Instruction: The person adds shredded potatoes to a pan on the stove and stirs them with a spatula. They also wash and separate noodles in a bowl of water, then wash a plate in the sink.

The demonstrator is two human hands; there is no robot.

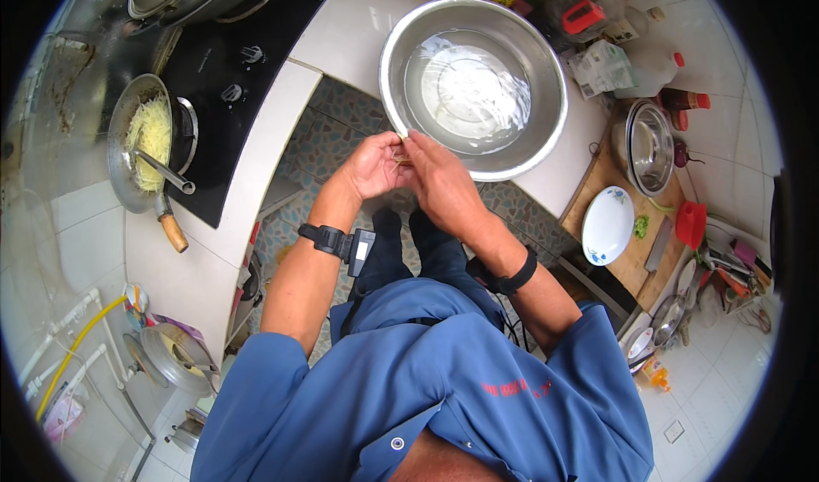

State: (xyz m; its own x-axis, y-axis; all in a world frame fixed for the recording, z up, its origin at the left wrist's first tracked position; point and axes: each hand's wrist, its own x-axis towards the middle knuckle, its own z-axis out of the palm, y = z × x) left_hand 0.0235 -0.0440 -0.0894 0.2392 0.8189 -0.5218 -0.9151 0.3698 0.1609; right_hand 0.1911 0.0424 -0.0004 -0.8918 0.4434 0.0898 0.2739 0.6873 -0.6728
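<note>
My left hand (pixel 370 167) is palm up with its fingers curled around a few thin pale vegetable shreds (pixel 400 159). My right hand (pixel 443 180) meets it from the other side, its fingertips touching those of my left hand. What lies under the right fingers is hidden. Both hands are at the near-left rim of a large stainless steel basin (pixel 393 101). Clear water (pixel 470 88) stands in the basin, and bright glare covers most of its surface.
At left, a wok (pixel 118 162) of pale yellow shreds (pixel 152 138) with a metal-handled utensil (pixel 163 172) sits on the black gas hob (pixel 211 143). At right, a cutting board (pixel 630 271) bears an oval plate (pixel 608 226), a cleaver (pixel 659 244) and nested metal bowls (pixel 649 146). Bottles (pixel 652 66) line the wall.
</note>
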